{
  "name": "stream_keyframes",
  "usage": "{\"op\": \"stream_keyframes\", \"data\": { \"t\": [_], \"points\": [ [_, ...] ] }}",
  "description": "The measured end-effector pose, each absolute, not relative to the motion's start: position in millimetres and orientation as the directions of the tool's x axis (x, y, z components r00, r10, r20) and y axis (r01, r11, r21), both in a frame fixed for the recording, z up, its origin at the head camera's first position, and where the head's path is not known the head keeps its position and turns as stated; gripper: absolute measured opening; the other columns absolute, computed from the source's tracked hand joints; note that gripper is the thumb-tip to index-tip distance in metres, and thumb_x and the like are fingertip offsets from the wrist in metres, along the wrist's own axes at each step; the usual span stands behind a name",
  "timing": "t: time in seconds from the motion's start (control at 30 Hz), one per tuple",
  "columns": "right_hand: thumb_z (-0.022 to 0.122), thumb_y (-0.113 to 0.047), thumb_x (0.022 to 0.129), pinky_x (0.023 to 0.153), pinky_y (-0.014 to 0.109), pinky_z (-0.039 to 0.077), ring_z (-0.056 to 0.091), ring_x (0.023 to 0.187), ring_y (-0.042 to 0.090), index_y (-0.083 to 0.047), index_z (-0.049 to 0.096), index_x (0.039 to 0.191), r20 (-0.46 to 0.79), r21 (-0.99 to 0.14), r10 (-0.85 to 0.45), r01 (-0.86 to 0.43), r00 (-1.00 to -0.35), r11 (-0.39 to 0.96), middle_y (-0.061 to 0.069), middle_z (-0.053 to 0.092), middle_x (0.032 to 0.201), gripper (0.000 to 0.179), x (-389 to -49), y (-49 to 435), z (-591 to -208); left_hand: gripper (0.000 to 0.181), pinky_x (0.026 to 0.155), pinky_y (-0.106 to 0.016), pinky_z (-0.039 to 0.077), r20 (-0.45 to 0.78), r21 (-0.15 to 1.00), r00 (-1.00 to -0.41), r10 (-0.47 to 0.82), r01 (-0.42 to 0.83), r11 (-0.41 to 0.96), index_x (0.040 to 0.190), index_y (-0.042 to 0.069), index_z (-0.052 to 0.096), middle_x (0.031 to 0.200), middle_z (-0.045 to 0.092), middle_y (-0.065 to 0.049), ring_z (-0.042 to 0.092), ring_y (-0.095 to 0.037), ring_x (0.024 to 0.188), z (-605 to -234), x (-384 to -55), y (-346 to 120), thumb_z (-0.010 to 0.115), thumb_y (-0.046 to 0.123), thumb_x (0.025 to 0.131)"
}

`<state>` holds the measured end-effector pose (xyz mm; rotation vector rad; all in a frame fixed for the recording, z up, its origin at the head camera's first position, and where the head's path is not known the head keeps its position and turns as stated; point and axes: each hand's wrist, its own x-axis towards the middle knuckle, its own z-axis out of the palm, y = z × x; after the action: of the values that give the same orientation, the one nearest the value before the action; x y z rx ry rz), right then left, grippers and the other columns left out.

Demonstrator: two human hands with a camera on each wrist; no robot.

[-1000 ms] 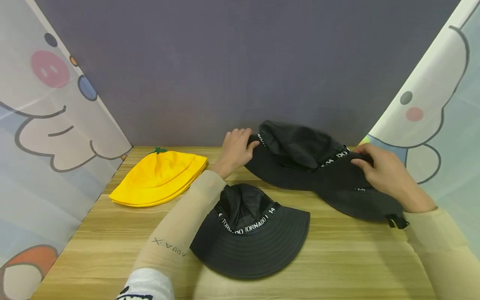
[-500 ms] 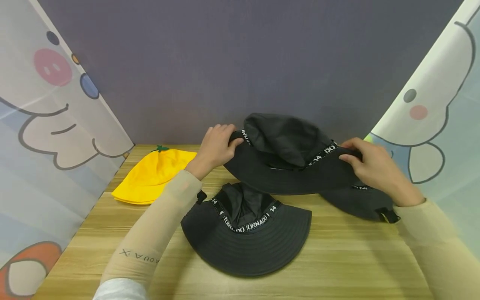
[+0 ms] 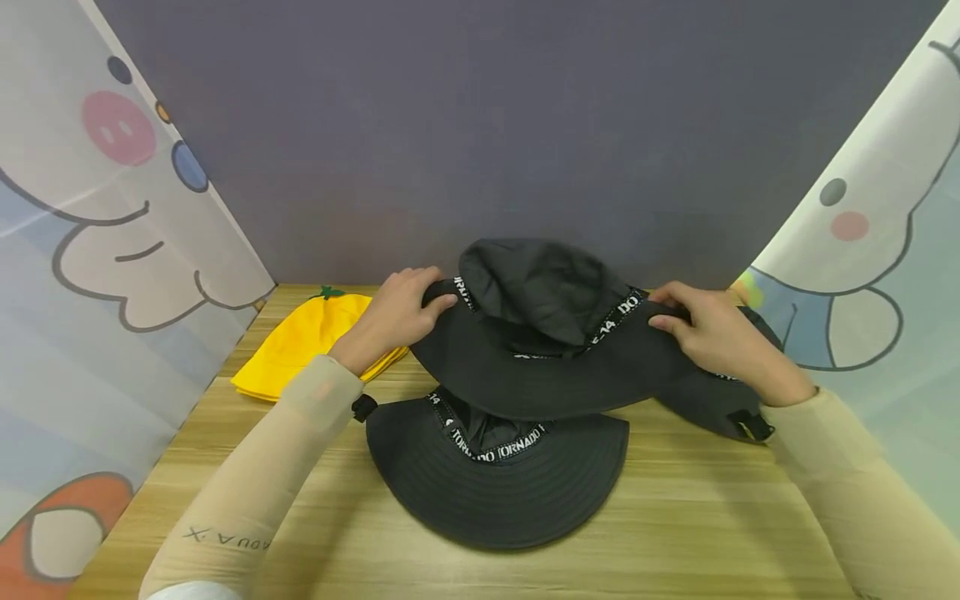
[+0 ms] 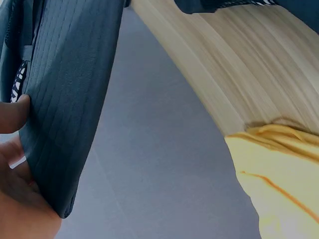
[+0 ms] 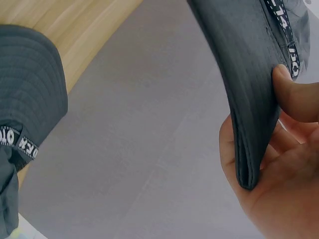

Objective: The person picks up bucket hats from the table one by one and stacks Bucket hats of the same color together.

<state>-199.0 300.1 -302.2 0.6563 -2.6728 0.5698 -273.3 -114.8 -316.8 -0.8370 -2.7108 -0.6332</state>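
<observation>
A black bucket hat [image 3: 540, 375] with a white-lettered band hangs between both hands, its wide brim facing me. My left hand [image 3: 393, 312] pinches the left end of that brim, thumb in front. At the opposite end my right hand [image 3: 708, 337] grips the brim between thumb and fingers, as the right wrist view shows with the folded brim edge [image 5: 244, 144]. Below the held hat, a second black bucket hat [image 3: 495, 492] lies on the table, its crown partly covered. A third black hat [image 3: 705, 400] lies behind my right hand, mostly hidden.
Yellow hats [image 3: 300, 350] with a green stem lie stacked at the back left, partly behind my left arm. A wooden table [image 3: 690, 517] bears everything. A grey panel [image 3: 480, 125] stands at the back, with cartoon-printed sheets [image 3: 105, 225] on both sides.
Both hands have carried the held black hat leftward, off the third hat and over the second one. More of the third hat shows at the right.
</observation>
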Motion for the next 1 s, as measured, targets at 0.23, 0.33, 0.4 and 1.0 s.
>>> {"op": "stream_keyframes", "data": {
  "t": [0.23, 0.33, 0.4, 1.0],
  "points": [
    [0.069, -0.009, 0.097, 0.072, 0.038, 0.046, 0.058, 0.079, 0.018, -0.005, 0.067, 0.114, 0.311, -0.355, -0.392, -0.488, -0.866, 0.797, 0.005, 0.066, 0.094, 0.017, -201.0, 294.5, -309.1, 0.031, 0.081, -0.047, 0.049, 0.277, 0.370, -0.826, 0.492, 0.564, 0.739, 0.117, 0.004, 0.065, 0.102, 0.068, -0.011, 0.062, -0.030, 0.089, -319.4, -264.1, -126.2, 0.062, 0.030, 0.102],
    [0.068, -0.011, 0.098, 0.069, 0.036, 0.045, 0.055, 0.073, 0.016, -0.005, 0.067, 0.115, 0.264, -0.369, -0.406, -0.481, -0.875, 0.795, 0.001, 0.064, 0.089, 0.018, -200.5, 291.2, -311.0, 0.027, 0.075, -0.043, 0.047, 0.247, 0.394, -0.827, 0.505, 0.562, 0.728, 0.112, 0.005, 0.065, 0.094, 0.066, -0.008, 0.059, -0.026, 0.082, -322.4, -262.4, -132.4, 0.062, 0.029, 0.102],
    [0.067, -0.013, 0.099, 0.068, 0.035, 0.044, 0.054, 0.071, 0.014, -0.005, 0.067, 0.118, 0.220, -0.383, -0.413, -0.467, -0.884, 0.797, 0.000, 0.063, 0.089, 0.020, -200.1, 289.1, -312.3, 0.023, 0.070, -0.041, 0.045, 0.214, 0.423, -0.833, 0.510, 0.550, 0.720, 0.106, 0.006, 0.065, 0.086, 0.062, -0.006, 0.056, -0.024, 0.074, -324.5, -260.6, -136.7, 0.062, 0.029, 0.102],
    [0.066, -0.011, 0.099, 0.070, 0.035, 0.049, 0.058, 0.074, 0.008, -0.002, 0.065, 0.118, 0.011, -0.488, -0.538, -0.474, -0.843, 0.733, -0.006, 0.062, 0.086, 0.021, -195.9, 273.3, -351.9, 0.024, 0.077, -0.041, 0.047, 0.017, 0.522, -0.849, 0.528, 0.458, 0.720, 0.108, 0.002, 0.067, 0.090, 0.064, -0.005, 0.058, -0.022, 0.080, -354.6, -235.9, -161.4, 0.064, 0.024, 0.100]
  ]
}}
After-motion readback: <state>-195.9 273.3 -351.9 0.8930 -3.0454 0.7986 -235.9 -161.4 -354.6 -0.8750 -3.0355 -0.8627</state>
